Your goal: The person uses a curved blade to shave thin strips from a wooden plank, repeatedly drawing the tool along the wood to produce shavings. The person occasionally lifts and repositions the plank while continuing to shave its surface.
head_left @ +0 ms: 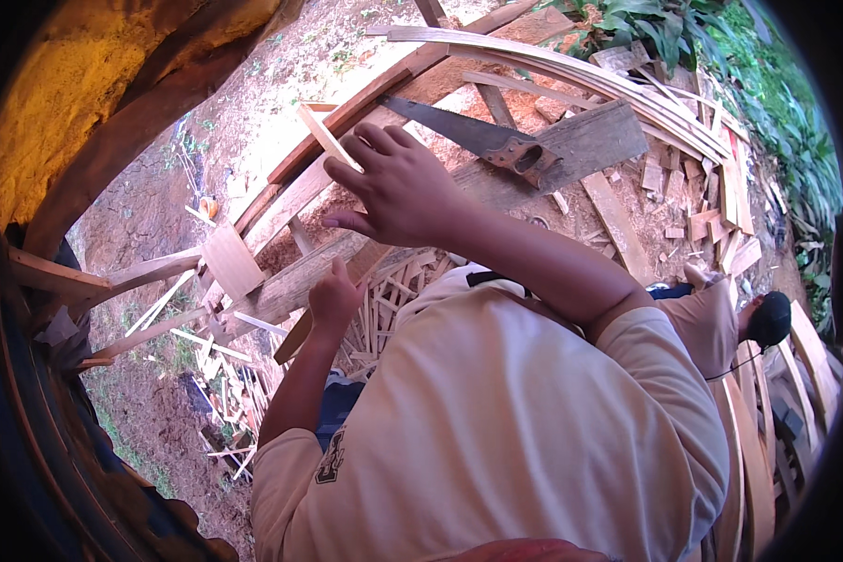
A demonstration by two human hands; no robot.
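Observation:
My right hand (398,183) reaches across the bench with its fingers apart and bent. Its fingertips are beside the lower end of a thin pale wood strip (322,133); whether they touch it I cannot tell. Lower and to the left, my left hand (334,298) is mostly closed, one digit pointing up. It overlaps a short brown board (295,339), and its curled fingers are hidden. A handsaw (468,133) with a brown handle lies on a wide weathered plank (585,142), beyond my right hand.
Long pale slats (571,67) span the far side. Wood offcuts (698,220) and thin sticks (384,304) litter the ground. Another person (707,323) is at the right, near more boards (749,450). A yellow-brown covering (84,103) hangs at left; leafy plants (787,140) grow at far right.

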